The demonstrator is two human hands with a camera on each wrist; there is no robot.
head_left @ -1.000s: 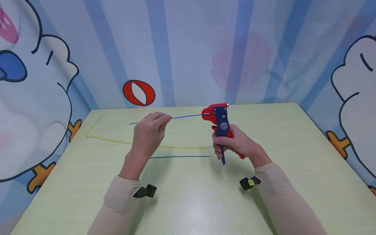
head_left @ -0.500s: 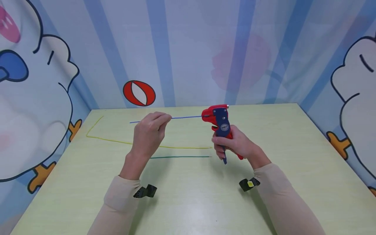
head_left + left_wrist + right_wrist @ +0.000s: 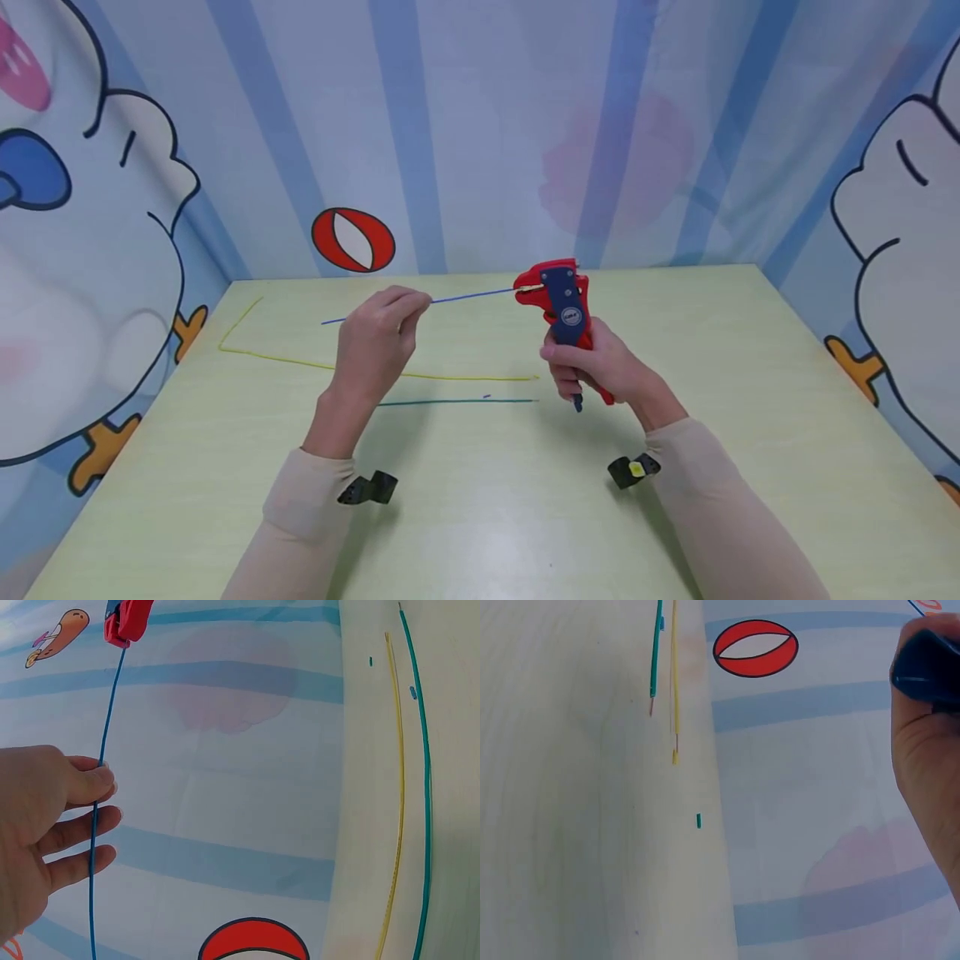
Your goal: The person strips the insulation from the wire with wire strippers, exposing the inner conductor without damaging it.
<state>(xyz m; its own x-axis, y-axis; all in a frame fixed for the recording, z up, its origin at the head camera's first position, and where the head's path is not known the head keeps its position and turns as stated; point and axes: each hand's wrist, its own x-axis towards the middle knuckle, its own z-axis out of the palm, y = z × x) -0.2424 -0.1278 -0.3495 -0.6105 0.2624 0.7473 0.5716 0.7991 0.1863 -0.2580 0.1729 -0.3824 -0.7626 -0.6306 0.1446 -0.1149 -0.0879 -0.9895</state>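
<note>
Between thumb and finger my left hand (image 3: 377, 342) pinches a thin blue wire (image 3: 468, 296), raised above the table. In the left wrist view the blue wire (image 3: 112, 697) runs from the fingers to the red nose of the wire stripper. My right hand (image 3: 596, 360) grips the red and navy wire stripper (image 3: 570, 312) by its handles, nose pointing left, right at the wire's end. The stripper's dark handle end (image 3: 930, 671) shows in the right wrist view. A short blue scrap (image 3: 487, 396) lies by the green wire (image 3: 457, 402).
A bent yellow wire (image 3: 285, 359) lies on the pale table (image 3: 480, 517) behind the green one. In the right wrist view, bare copper shows at the ends of the green wire (image 3: 656, 660) and yellow wire (image 3: 676, 690). A green scrap (image 3: 699, 820) lies near the table's back edge.
The stripper has tilted, its handles have come closer together, and its nose has parted. A short blue scrap has appeared beside the green wire. My left hand has barely moved.
</note>
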